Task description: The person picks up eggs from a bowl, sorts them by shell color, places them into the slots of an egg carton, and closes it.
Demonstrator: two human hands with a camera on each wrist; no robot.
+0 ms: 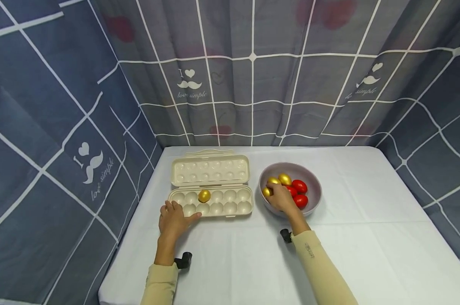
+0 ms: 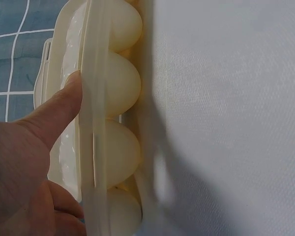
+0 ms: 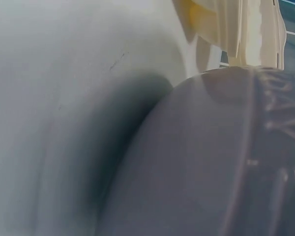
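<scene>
My left hand point(image 1: 173, 218) grips the front left corner of a cream egg carton point(image 1: 240, 215). Its thumb lies along the front rim, and the other fingers bend over the left end. One golden egg point(image 1: 204, 196) sits in the carton's back row, third cup from the left. Inside a mauve-grey bowl point(image 1: 314, 197), my right hand point(image 1: 281, 199) reaches down at the left side and holds a golden egg point(image 1: 267, 192) at its fingertips. Two more golden eggs point(image 1: 285, 179) and several red eggs point(image 1: 300, 201) lie there. The right wrist view shows the bowl's outer wall point(image 3: 187, 162), with the right hand out of sight.
The carton's lid point(image 1: 210, 170) lies folded back behind its cups. A white cloth point(image 1: 351, 254) covers the table, and grid-patterned curtains point(image 1: 230, 76) hang behind and at both sides. Each wrist carries a small black camera point(image 1: 183, 260).
</scene>
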